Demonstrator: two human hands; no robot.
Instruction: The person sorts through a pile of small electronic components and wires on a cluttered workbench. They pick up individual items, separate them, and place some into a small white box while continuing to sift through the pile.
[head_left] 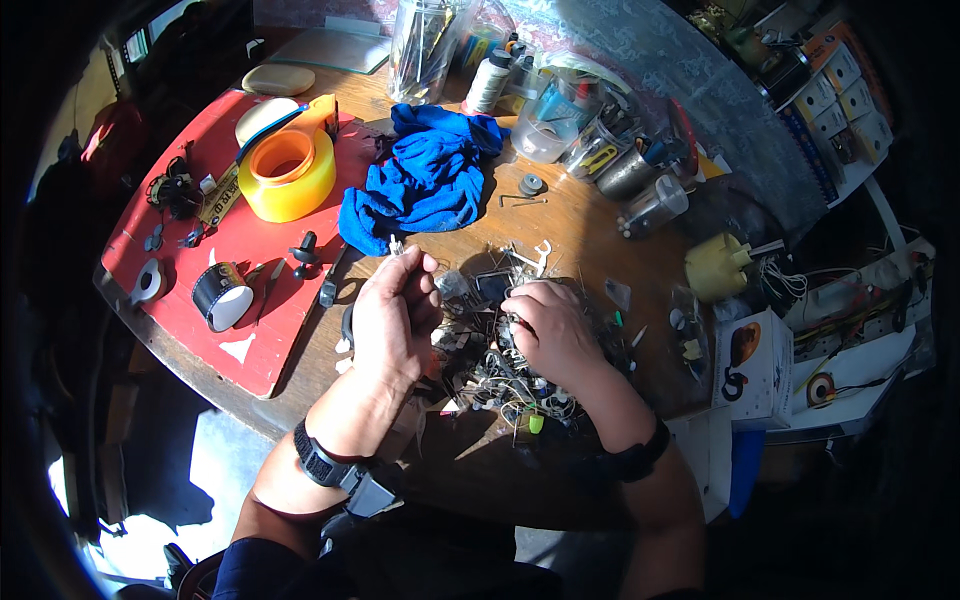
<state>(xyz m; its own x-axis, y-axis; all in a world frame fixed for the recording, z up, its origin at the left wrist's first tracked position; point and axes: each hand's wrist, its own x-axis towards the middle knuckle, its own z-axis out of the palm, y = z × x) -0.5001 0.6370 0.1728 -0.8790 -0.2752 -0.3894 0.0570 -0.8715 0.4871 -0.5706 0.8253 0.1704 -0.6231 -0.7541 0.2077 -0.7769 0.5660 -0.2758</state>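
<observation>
My left hand (392,310) is closed, thumb and forefinger pinching a small whitish piece (396,243) whose narrow tip points up; its kind is too small to tell. Just beyond that hand lies a crumpled blue cloth (430,170). Over a heap of tangled wires and small parts (510,385) is my right hand (550,325), its fingers curled down into the far side of the heap. What those fingers grip is hidden. A white hook-ended piece (543,258) lies beyond the right hand, and a lime-green piece (536,424) sits at the heap's near edge.
On the left, a red board (190,285) bears a yellow tape roll (288,175) and a black-and-white roll (222,297). Jars (425,50), bottles and tool cups (628,172) line the back. At right stand a yellow container (715,267) and a white box (755,368).
</observation>
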